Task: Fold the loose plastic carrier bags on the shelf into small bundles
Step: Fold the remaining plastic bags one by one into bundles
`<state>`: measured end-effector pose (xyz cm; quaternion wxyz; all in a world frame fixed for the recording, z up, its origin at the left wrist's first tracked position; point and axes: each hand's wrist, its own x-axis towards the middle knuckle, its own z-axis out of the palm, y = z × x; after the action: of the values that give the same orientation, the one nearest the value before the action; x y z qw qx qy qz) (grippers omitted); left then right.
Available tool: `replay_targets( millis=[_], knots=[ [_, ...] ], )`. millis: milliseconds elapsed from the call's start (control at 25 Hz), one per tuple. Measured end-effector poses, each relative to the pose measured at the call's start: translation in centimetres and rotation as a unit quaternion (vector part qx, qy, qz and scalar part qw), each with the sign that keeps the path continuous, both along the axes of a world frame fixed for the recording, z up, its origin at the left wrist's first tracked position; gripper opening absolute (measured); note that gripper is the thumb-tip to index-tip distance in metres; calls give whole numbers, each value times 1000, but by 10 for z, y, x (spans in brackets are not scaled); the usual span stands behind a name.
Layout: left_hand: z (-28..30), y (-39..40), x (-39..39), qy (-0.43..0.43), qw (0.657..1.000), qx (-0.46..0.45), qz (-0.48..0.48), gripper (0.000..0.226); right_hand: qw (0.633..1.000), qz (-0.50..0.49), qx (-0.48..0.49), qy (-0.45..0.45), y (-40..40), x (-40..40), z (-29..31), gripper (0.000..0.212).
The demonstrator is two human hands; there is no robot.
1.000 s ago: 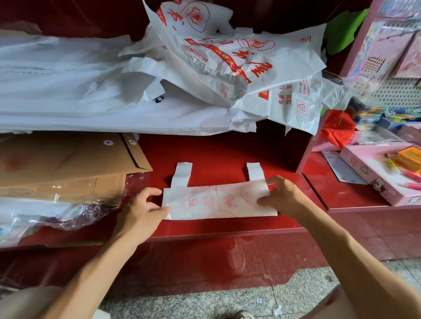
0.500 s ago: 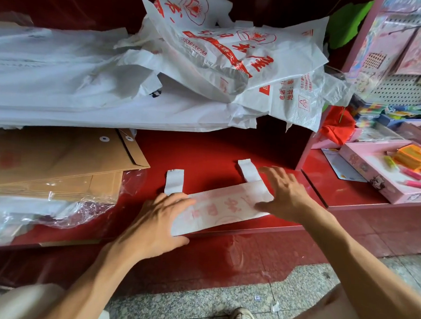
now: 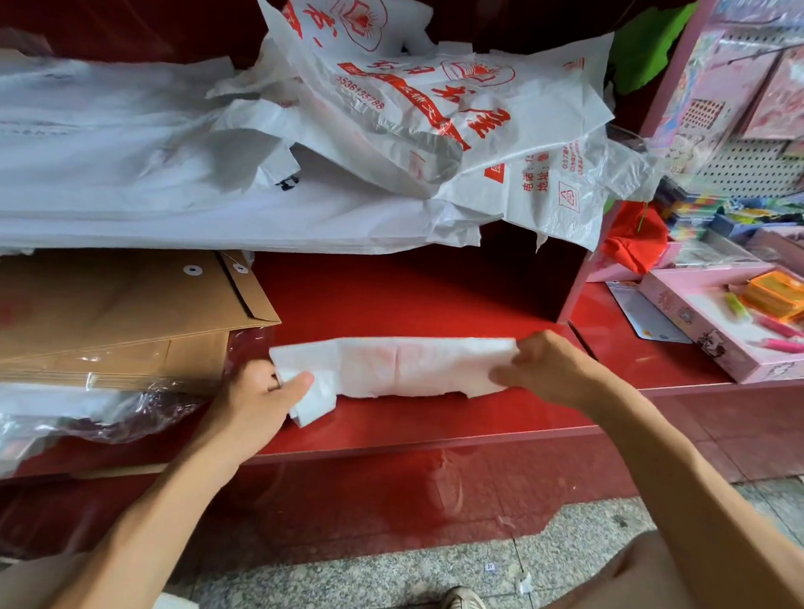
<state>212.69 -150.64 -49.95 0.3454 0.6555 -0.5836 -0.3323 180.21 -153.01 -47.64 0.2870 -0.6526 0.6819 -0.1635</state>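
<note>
On the red shelf (image 3: 391, 294), under a heap of loose white carrier bags (image 3: 402, 116) printed in red, we hold a folded bag (image 3: 401, 363) as a long flat strip just above the shelf's front part. Our left hand (image 3: 253, 398) pinches its left end, thumb laid on top of the plastic, a handle flap drooping beside it. Our right hand (image 3: 547, 367) grips the right end with curled fingers. The two hands are well apart, the strip spanning between them. Brown envelopes (image 3: 108, 305) lie just left.
</note>
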Motion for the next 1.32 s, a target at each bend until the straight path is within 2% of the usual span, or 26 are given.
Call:
replay_targets(
  millis=[40, 80, 120, 200, 280, 400, 480, 520, 560, 640, 720, 760, 800, 880, 960, 1080, 1120, 1200, 1240, 1320],
  knots=[
    [1, 0, -2, 79, 996, 19, 19, 16, 998, -43, -9, -54, -3, -4, -2, 23],
    [1, 1, -4, 110, 992, 40, 40, 16, 991, -85, -9, -102, -5, -6, -3, 18],
    [-1, 1, -2, 111, 992, 52, 31, 32, 982, -122, -1, -143, -7, -5, -6, 11],
    [-4, 1, 1, 65, 996, 62, 1, 49, 972, -159, 24, -169, -8, -4, -12, 28],
    [1, 6, -2, 24, 994, 70, -80, 45, 980, -126, 39, -147, -10, -6, -16, 38],
    [-1, 11, -3, -126, 976, 66, -165, 41, 984, 16, 102, -146, -5, -13, -10, 41],
    [-4, 11, -5, -163, 973, 43, -155, 48, 987, 85, 128, -37, -3, -15, -13, 52],
    [-5, 10, -6, -160, 977, 19, -140, 49, 989, 98, 106, 32, -4, -13, -15, 51],
    [-6, 9, -7, -146, 982, -13, -122, 48, 992, 94, 60, 56, -5, -10, -15, 45],
    [-10, 3, -6, -93, 990, -70, -82, 37, 997, 46, -45, -37, -5, -6, -10, 23],
    [-8, -1, -4, -58, 989, -132, -39, 21, 979, -10, -128, -156, -5, -11, -1, 16],
    [-4, -2, -4, -43, 987, -156, -21, 13, 966, -22, -136, -218, -3, -14, 4, 8],
    [0, -1, -5, -19, 987, -158, -9, 9, 952, -18, -129, -278, -2, -16, 5, 9],
    [6, 5, -7, 46, 995, -92, 0, 7, 933, -15, -99, -347, -1, -14, 4, 38],
    [6, 9, -11, 121, 992, 20, -1, 3, 941, -61, -69, -327, -3, -9, -1, 43],
    [-1, 9, -12, 159, 982, 95, 39, 10, 977, -92, 7, -191, -12, -4, -13, 40],
    [-2, 8, -12, 179, 977, 103, 60, 10, 989, -86, 3, -117, -14, -3, -18, 47],
    [-3, 8, -14, 214, 969, 104, 67, 15, 992, -83, -89, 34, -18, 0, -27, 58],
    [-4, 9, -18, 217, 970, 97, 49, 23, 985, -77, -146, 53, -15, 7, -27, 58],
    [-6, 14, -25, 165, 982, 90, -12, 45, 983, 2, -179, -33, -5, 23, -20, 57]
  ],
)
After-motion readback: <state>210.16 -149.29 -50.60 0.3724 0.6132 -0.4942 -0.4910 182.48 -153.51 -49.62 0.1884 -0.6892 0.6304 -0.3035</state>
